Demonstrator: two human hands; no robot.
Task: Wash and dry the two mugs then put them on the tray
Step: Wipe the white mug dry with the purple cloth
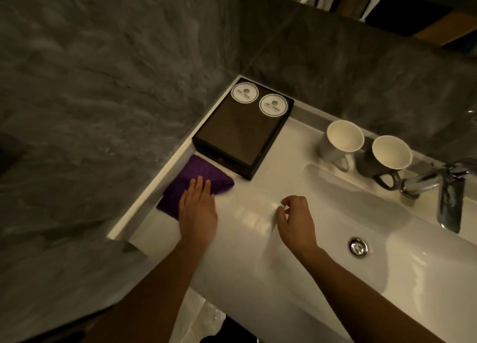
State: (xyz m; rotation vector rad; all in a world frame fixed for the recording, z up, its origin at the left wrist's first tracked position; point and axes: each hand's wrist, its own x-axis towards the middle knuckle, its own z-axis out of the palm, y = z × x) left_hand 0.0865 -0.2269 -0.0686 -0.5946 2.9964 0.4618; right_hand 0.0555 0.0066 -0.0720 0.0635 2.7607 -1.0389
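Observation:
Two mugs stand upright on the white counter behind the basin: a pale mug (340, 142) on the left and a dark mug (387, 159) beside it, both white inside. A dark rectangular tray (240, 138) sits in the counter's corner with two round white coasters (258, 98) at its far end. A folded purple cloth (191, 180) lies just in front of the tray. My left hand (197, 208) rests flat on the cloth's near edge, fingers together. My right hand (295, 217) hovers over the counter with fingers loosely curled, holding nothing.
The white sink basin (361, 208) with a chrome drain (358, 247) fills the right side. A chrome tap (438, 187) stands at the far right, close to the dark mug. Grey stone walls close off the left and back.

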